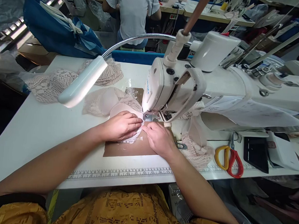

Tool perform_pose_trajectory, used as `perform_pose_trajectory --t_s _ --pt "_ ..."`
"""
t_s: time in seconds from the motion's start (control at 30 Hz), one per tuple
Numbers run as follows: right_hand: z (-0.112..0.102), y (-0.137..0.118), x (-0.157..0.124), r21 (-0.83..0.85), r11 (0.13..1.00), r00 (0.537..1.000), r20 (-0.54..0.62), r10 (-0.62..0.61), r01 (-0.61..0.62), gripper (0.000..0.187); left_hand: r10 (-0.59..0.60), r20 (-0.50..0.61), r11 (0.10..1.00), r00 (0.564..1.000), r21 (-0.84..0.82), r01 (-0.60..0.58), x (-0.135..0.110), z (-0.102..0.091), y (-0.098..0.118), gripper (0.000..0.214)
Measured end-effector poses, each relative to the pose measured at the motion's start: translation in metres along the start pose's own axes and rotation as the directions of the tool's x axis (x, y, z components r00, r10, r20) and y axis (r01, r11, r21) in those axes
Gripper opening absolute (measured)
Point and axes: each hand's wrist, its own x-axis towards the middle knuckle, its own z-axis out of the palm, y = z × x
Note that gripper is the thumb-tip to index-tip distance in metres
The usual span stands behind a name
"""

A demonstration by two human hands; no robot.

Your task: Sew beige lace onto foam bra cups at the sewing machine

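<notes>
A pale pink bra cup with lace trim [125, 107] lies under the needle end of a white sewing machine [160, 86]. My left hand [122, 125] rests flat on the cup, fingers stretched toward the needle. Just right of the needle area, my right hand [159, 137] is closed, its fingers curled and the fingertips at the cup's lace edge. The grip itself is partly hidden by the fingers. Beneath both hands is a brown sheet [128, 151] on the white table [89, 160]. More lace cup pieces [196, 144] lie right of my right hand.
Stacked lace pieces [109, 74] lie at the back left, under a lamp [84, 80] on a bendable arm. Scissors [232, 157] with yellow and red handles and a black tray-like item [256, 153] are at right. A ruler strip [122, 173] runs along the front edge. Another person [135, 16] sits beyond.
</notes>
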Motion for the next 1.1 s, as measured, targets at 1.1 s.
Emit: perform_pose_trajectory --t_s 1.1 --pt "-0.003 0.003 -0.011 0.166 0.986 1.0 -0.011 -0.015 0.016 0.032 -0.099 -0.033 0.995 0.995 0.007 0.099 -0.005 -0.005 0.006 0.042"
